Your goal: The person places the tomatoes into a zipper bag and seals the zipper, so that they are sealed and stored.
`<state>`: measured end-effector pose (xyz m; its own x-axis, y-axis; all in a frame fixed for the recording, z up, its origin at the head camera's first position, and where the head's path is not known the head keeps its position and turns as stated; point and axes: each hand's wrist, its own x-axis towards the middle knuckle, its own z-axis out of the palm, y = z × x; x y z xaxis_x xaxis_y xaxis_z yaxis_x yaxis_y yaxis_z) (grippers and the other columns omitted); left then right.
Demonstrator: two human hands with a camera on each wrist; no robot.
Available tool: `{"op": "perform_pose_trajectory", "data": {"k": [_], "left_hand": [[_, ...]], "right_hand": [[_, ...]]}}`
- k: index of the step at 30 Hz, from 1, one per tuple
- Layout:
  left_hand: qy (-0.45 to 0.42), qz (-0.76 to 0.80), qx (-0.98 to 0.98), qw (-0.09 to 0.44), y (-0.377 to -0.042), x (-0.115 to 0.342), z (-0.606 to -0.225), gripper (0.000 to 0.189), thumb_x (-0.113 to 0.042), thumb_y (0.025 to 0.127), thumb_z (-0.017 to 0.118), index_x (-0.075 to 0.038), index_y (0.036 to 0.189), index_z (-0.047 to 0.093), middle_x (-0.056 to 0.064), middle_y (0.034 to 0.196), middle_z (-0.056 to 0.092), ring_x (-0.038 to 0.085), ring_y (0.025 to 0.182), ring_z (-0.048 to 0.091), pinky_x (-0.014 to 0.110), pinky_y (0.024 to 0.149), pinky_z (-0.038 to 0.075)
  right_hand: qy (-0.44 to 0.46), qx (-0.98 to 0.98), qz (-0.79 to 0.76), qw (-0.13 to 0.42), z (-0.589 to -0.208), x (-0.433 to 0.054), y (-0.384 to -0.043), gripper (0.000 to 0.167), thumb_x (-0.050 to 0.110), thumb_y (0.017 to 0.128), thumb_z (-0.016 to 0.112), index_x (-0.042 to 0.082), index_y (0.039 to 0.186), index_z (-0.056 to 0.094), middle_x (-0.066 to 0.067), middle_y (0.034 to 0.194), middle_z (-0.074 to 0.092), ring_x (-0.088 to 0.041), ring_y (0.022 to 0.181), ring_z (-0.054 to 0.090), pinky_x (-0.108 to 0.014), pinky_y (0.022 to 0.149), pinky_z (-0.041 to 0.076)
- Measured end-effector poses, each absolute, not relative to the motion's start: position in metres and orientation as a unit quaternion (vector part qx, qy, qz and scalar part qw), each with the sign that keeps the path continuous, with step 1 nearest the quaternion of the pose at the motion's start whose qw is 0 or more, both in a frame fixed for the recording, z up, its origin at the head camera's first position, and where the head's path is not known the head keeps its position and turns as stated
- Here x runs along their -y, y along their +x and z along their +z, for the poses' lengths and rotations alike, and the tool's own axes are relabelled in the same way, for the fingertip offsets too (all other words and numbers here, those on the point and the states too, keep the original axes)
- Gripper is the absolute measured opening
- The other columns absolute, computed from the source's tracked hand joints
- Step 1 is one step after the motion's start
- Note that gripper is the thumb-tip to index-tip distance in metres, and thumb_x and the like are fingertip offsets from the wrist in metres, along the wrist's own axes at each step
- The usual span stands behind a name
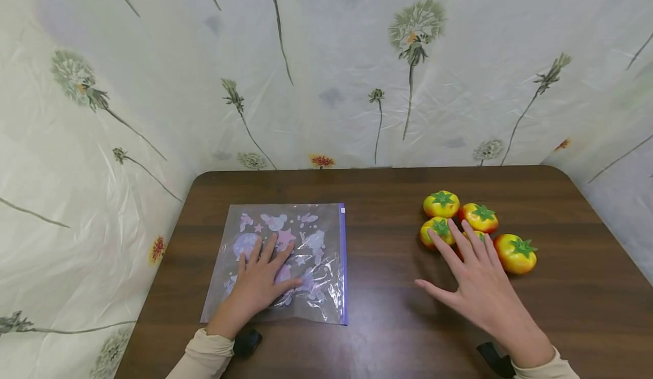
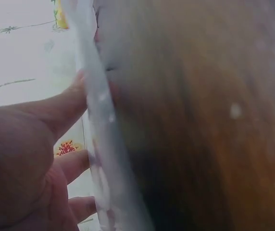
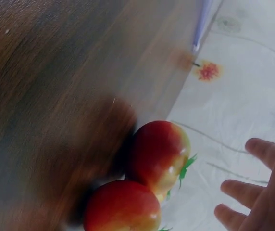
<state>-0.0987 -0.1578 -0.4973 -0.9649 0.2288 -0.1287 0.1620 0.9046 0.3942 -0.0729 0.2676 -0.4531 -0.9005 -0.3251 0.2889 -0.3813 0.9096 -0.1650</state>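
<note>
A clear zip bag [image 1: 326, 277] with pastel cartoon prints and a purple slider edge lies flat on the left part of the table. My left hand [image 1: 261, 282] rests on it, fingers spread; the left wrist view shows the fingertips against the plastic. Toward the right sits a cluster of several toy tomatoes [image 1: 515, 254], yellow and red with green leaf tops. Over their near side hovers my right hand [image 1: 479, 294], fingers extended and holding nothing. It partly hides one tomato. In the right wrist view two tomatoes [image 3: 159, 154] appear apart from the fingers.
The dark brown wooden table [image 1: 382, 311] has rounded far corners. Behind it and along the sides hangs a pale plastic sheet [image 1: 331, 113] printed with dandelions. Dark wrist straps [image 1: 247, 343] show at both wrists.
</note>
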Motion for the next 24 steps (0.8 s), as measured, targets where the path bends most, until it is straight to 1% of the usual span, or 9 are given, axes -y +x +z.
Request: {"op": "perform_pose_trajectory", "data": {"k": [7, 14, 21, 24], "left_hand": [[0.102, 0.203, -0.970, 0.085, -0.0993, 0.1596, -0.4985, 0.076, -0.062, 0.093, 0.064, -0.030, 0.159, 0.041, 0.010, 0.174, 0.018, 0.044, 0.160, 0.008, 0.081, 0.120, 0.008], [0.103, 0.216, -0.967, 0.086, -0.0990, 0.1609, -0.4986, 0.070, -0.058, 0.097, 0.061, -0.031, 0.159, 0.042, 0.011, 0.173, 0.018, 0.045, 0.160, 0.008, 0.080, 0.120, 0.006], [0.099, 0.219, -0.966, 0.094, -0.0993, 0.1622, -0.4988, 0.065, -0.055, 0.099, 0.058, -0.032, 0.158, 0.043, 0.011, 0.174, 0.018, 0.045, 0.160, 0.007, 0.079, 0.121, 0.005], [0.098, 0.221, -0.966, 0.097, -0.0993, 0.1628, -0.4992, 0.064, -0.055, 0.100, 0.058, -0.032, 0.158, 0.043, 0.010, 0.174, 0.018, 0.044, 0.160, 0.006, 0.079, 0.121, 0.004]], "right_hand": [[0.179, 0.970, 0.107, 0.121, -0.4540, -0.2673, -0.0725, 0.098, 0.067, 0.083, 0.072, 0.027, 0.163, 0.032, -0.021, 0.167, 0.030, -0.044, 0.155, 0.022, -0.058, 0.132, -0.005], [0.180, 0.971, 0.105, 0.118, -0.4565, -0.2672, -0.0722, 0.098, 0.067, 0.084, 0.072, 0.027, 0.163, 0.031, -0.020, 0.169, 0.028, -0.045, 0.154, 0.023, -0.057, 0.132, -0.006], [0.182, 0.970, 0.105, 0.120, -0.4586, -0.2671, -0.0730, 0.097, 0.067, 0.084, 0.072, 0.027, 0.163, 0.032, -0.021, 0.168, 0.029, -0.046, 0.153, 0.024, -0.058, 0.132, -0.005], [0.180, 0.971, 0.105, 0.120, -0.4607, -0.2672, -0.0734, 0.096, 0.066, 0.085, 0.072, 0.026, 0.163, 0.033, -0.021, 0.168, 0.029, -0.046, 0.152, 0.025, -0.060, 0.132, -0.002]]}}
